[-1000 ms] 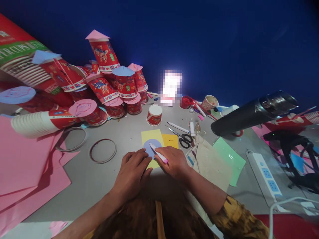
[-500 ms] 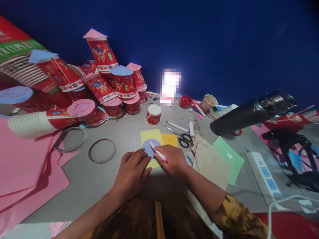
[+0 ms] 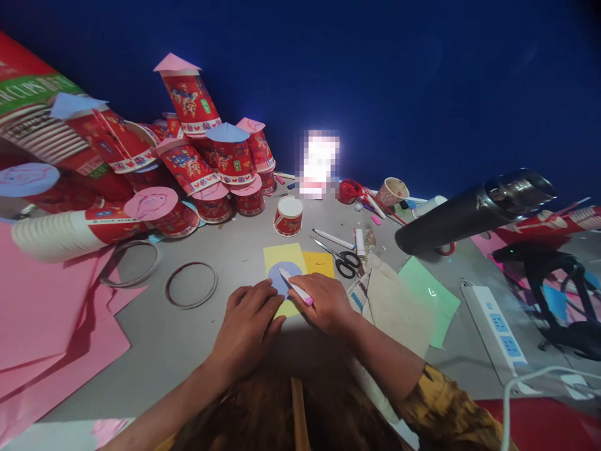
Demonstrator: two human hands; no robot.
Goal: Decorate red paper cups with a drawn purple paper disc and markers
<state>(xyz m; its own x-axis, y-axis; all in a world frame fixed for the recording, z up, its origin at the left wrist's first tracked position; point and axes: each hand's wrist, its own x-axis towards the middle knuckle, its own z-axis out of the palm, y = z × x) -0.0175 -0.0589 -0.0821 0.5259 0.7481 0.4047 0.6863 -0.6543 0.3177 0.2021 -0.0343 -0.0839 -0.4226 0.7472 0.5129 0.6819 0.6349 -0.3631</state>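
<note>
A pale yellow sheet (image 3: 282, 255) lies on the grey table (image 3: 178, 338), with a blue paper circle (image 3: 284, 277) on it. My right hand (image 3: 326, 304) is closed round a white pen with a pink end (image 3: 295, 286); its tip rests on the circle's upper edge. My left hand (image 3: 246, 327) lies flat beside it, fingers spread, pressing the circle and sheet down. A darker yellow sheet (image 3: 319, 264) adjoins the pale one on the right.
Red paper cups (image 3: 206, 156) with paper cone lids are piled at the back left. Pink sheets (image 3: 51, 313) and two wire rings (image 3: 191, 284) lie left. Scissors (image 3: 342, 259), a black flask (image 3: 469, 213), green paper (image 3: 432, 294) and a power strip (image 3: 493, 332) lie right.
The view has shifted slightly. Both hands stay on the blue circle; the pen has barely moved.
</note>
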